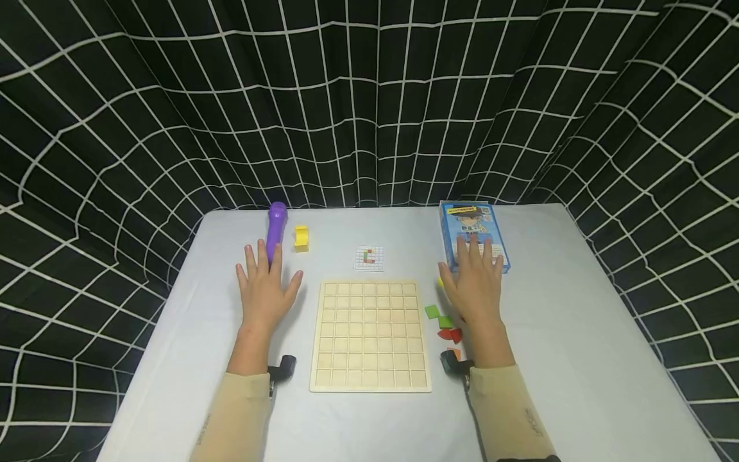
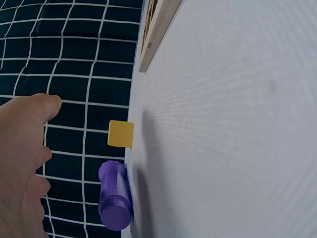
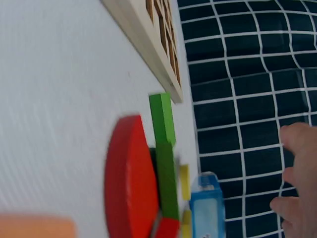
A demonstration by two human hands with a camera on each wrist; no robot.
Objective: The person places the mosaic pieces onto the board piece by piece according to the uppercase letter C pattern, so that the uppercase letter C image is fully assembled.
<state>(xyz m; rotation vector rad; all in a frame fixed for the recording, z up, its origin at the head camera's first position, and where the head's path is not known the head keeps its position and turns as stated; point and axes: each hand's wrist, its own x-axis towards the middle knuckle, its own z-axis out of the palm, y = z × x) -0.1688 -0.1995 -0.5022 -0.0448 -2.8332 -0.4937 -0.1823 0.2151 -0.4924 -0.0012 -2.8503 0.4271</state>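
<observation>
My left hand (image 1: 262,295) is spread with straight fingers above the table's left side, holding nothing. Just past its fingertips lies a purple flashlight-shaped object (image 1: 277,224), partly covered by the fingers in the head view. A yellow block (image 1: 301,239) stands right of it. My right hand (image 1: 478,289), also spread and holding nothing, covers part of a blue box (image 1: 456,224) with a cartoon figure. Beside that wrist lie green pieces (image 1: 432,312), red pieces (image 1: 456,335) and an orange piece (image 1: 456,353). A yellow piece (image 1: 441,282) shows at the right thumb, mostly hidden.
Between the hands lies a wooden grid board (image 1: 369,337) with square cells. A small gridded card (image 1: 369,258) with a coloured C-like pattern lies behind it. The white table (image 1: 577,321) is bordered by dark cloth (image 1: 358,109) with white grid lines.
</observation>
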